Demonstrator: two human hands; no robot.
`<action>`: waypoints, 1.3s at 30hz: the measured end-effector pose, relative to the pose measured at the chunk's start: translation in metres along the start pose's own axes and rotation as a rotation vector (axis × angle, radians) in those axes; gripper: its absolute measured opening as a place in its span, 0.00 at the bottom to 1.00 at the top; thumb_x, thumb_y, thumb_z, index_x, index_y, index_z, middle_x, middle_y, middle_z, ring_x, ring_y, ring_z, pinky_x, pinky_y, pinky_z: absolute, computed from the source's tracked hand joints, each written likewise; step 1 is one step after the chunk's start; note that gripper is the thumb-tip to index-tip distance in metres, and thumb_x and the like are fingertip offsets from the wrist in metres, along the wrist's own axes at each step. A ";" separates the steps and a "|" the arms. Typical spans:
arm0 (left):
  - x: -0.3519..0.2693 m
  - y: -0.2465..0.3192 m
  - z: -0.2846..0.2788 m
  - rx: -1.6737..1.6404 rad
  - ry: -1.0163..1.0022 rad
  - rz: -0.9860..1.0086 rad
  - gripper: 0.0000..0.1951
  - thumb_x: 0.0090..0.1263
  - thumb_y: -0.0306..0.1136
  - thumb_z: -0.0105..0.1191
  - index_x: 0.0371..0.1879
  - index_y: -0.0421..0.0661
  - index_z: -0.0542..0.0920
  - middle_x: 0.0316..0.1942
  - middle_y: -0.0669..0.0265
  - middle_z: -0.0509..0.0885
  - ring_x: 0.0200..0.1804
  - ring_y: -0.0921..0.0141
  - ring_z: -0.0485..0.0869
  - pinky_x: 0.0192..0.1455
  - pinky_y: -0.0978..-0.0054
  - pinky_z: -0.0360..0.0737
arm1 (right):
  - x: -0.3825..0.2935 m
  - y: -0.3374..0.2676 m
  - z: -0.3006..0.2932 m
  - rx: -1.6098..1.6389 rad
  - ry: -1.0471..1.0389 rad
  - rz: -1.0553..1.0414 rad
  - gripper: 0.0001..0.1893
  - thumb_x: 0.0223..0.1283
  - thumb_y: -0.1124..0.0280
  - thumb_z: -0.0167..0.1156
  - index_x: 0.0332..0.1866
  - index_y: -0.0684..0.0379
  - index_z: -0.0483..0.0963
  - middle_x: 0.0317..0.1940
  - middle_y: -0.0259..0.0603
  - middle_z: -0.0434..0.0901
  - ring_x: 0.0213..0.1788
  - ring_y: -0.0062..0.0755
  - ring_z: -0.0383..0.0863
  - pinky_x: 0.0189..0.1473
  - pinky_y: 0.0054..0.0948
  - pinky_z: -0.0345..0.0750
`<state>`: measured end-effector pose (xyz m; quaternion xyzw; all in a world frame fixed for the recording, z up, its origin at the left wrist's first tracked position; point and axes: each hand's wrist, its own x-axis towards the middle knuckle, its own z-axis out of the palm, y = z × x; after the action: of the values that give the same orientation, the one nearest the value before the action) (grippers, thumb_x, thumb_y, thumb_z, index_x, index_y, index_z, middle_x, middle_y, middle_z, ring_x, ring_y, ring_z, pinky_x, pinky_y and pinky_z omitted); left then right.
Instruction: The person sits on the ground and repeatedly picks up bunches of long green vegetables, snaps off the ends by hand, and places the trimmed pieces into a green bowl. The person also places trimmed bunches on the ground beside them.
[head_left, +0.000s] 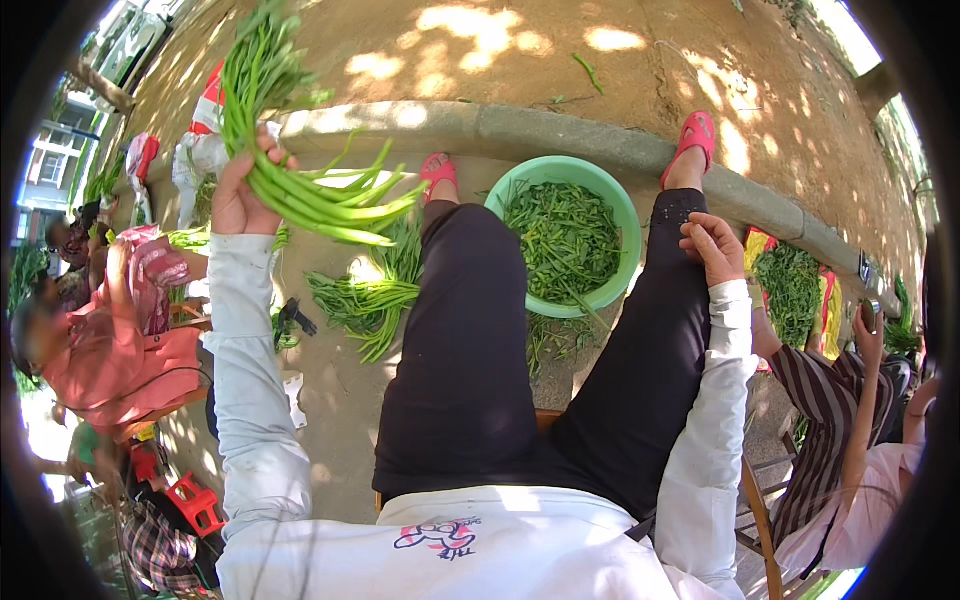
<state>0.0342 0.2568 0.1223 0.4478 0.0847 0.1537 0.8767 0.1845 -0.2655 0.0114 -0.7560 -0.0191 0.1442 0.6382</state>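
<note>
My left hand (247, 187) is raised at the upper left, its fingers closed around a bunch of long green leafy stems (300, 187); the leaves stick up and the pale stem ends fan out to the right. Over my right knee and shin, my right hand (712, 244) is held with thumb and fingertips close together; whether anything small is between them I cannot tell. Between my legs stands a light green plastic basin (634, 240) with torn green leaves and stem pieces (562, 240) in it. Another bunch of leafy stems (375, 300) lies on the ground left of my left leg.
A concrete curb (555, 127) runs beyond the basin. Leaf scraps (555, 337) lie below the basin. A person in red (135, 360) sits at left near a red plastic stool (196, 504); a person in striped trousers (814, 397) sits at right beside a leaf heap (787, 292).
</note>
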 end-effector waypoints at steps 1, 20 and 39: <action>0.001 -0.004 0.033 -0.051 -0.056 0.002 0.16 0.62 0.29 0.51 0.48 0.39 0.70 0.35 0.65 0.78 0.38 0.70 0.77 0.48 0.68 0.76 | -0.006 -0.008 0.005 0.050 0.053 -0.030 0.13 0.60 0.67 0.56 0.47 0.62 0.72 0.36 0.36 0.79 0.33 0.19 0.77 0.37 0.17 0.72; -0.081 -0.227 0.127 -0.031 0.185 -0.542 0.16 0.56 0.22 0.57 0.44 0.42 0.71 0.34 0.65 0.76 0.36 0.69 0.77 0.39 0.69 0.77 | -0.100 -0.004 0.147 -0.225 -0.474 -0.048 0.51 0.35 0.43 0.70 0.57 0.72 0.56 0.52 0.59 0.67 0.52 0.45 0.74 0.53 0.34 0.71; -0.080 -0.215 0.109 0.411 -0.141 -0.738 0.33 0.56 0.60 0.55 0.53 0.47 0.70 0.49 0.69 0.74 0.55 0.71 0.69 0.59 0.64 0.62 | -0.095 -0.007 0.146 0.161 -0.229 0.007 0.24 0.41 0.75 0.63 0.48 0.66 0.67 0.37 0.37 0.76 0.36 0.22 0.74 0.40 0.24 0.74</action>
<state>0.0317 0.0275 0.0129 0.5622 0.2080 -0.2211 0.7693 0.0596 -0.1448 0.0157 -0.6810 -0.0777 0.2329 0.6899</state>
